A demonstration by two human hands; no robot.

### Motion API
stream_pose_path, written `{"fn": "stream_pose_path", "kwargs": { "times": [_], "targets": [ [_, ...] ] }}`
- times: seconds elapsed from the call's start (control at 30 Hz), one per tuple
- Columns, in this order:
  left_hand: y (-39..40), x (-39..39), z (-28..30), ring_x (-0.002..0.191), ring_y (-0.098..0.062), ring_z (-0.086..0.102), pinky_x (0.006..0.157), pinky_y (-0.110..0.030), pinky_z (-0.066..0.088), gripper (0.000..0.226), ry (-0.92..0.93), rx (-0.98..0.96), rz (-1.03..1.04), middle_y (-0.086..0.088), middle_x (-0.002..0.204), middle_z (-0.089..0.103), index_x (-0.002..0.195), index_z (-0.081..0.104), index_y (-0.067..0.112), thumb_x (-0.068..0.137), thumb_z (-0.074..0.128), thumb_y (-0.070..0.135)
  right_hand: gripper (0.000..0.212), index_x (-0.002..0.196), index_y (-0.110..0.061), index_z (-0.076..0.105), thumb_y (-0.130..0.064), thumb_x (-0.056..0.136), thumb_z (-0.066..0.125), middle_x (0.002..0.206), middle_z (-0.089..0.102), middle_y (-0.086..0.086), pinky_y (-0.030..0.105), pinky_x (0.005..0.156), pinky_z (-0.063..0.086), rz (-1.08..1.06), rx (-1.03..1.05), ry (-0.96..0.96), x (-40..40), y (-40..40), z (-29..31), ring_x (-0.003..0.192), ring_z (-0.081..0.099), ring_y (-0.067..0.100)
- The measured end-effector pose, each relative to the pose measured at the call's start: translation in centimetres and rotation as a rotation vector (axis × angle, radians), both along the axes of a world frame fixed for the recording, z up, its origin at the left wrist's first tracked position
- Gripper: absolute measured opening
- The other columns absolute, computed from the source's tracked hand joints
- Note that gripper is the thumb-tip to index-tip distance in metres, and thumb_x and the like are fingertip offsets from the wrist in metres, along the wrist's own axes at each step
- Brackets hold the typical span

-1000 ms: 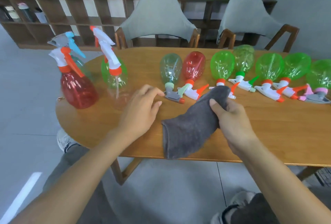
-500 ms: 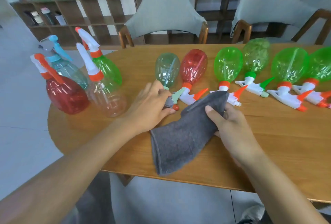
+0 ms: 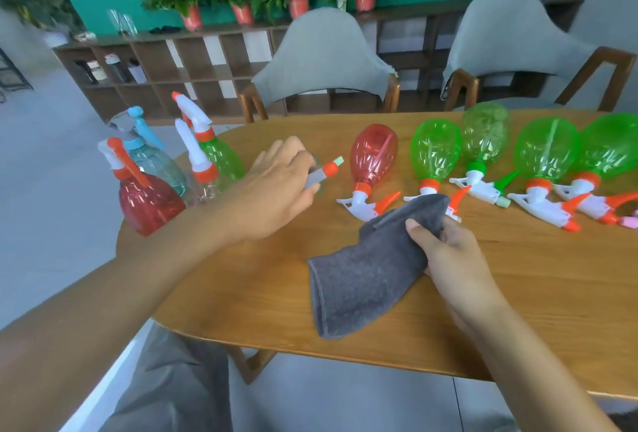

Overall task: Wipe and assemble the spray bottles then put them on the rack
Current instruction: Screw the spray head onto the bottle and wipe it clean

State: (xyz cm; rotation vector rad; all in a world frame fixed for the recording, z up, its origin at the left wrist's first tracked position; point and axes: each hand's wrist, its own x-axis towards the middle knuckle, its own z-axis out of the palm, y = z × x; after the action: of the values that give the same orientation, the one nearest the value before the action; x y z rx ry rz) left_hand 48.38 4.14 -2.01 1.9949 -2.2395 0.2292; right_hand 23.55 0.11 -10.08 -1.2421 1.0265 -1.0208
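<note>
My left hand grips a grey spray head with an orange and pale green nozzle, lifted above the wooden table; its pale bottle is mostly hidden behind the hand. My right hand holds a grey cloth that drapes onto the table. A red bottle and several green bottles lie in a row on their sides with spray heads pointing toward me. Several assembled bottles stand upright at the table's left end, among them a red one.
Two grey-backed wooden chairs stand behind the table. A dark shelf rack with potted plants on top runs along the teal back wall. The table's near edge curves just in front of my knees.
My left hand took hold of the grey spray head and lifted it with its pale bottle off the table, up and to the left. My right hand kept holding the cloth.
</note>
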Motion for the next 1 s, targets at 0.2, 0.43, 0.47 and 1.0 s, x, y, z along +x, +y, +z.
{"fn": "stream_pose_path", "kwargs": {
  "times": [0.2,0.43,0.47,1.0],
  "targets": [
    [0.7,0.9,3.5,0.098,-0.014,0.033,0.084,-0.029,0.027,0.021,0.066,-0.01,-0.039,0.007,0.098,0.037,0.089,0.045,0.025,0.106,0.046,0.036,0.014,0.113,-0.02,0.064,-0.013,0.102,0.06,0.109,0.075,0.001,0.035,0.096,0.054,-0.07,0.009,0.01,0.9,0.0,0.0,0.106,0.071,0.013],
    [0.5,1.9,6.4,0.098,-0.015,0.048,0.088,-0.037,0.041,0.008,0.197,0.097,-0.131,0.003,0.095,0.054,0.096,0.057,0.024,0.103,0.056,0.021,0.012,0.107,-0.031,0.057,-0.02,0.102,0.06,0.112,0.069,0.009,0.05,0.1,0.052,-0.191,-0.001,0.043,1.7,0.4,-0.5,0.108,0.067,0.024],
    [0.5,1.9,6.6,0.103,-0.012,0.051,0.093,-0.03,0.042,0.011,0.215,0.116,-0.147,0.004,0.103,0.057,0.109,0.061,0.025,0.103,0.056,0.018,0.009,0.102,-0.028,0.058,-0.019,0.102,0.059,0.107,0.069,0.012,0.05,0.096,0.053,-0.187,-0.04,0.074,1.8,0.5,-0.4,0.103,0.067,0.025],
    [0.6,0.5,1.9,0.095,-0.012,0.064,0.091,-0.042,0.048,0.047,0.626,-0.219,-0.178,0.006,0.091,0.07,0.079,0.066,0.013,0.103,0.038,0.042,0.008,0.093,-0.022,0.061,-0.024,0.1,0.059,0.084,0.068,0.003,0.048,0.078,0.052,-0.119,-0.375,0.139,5.1,1.4,-0.2,0.084,0.065,0.026]
  ]
}}
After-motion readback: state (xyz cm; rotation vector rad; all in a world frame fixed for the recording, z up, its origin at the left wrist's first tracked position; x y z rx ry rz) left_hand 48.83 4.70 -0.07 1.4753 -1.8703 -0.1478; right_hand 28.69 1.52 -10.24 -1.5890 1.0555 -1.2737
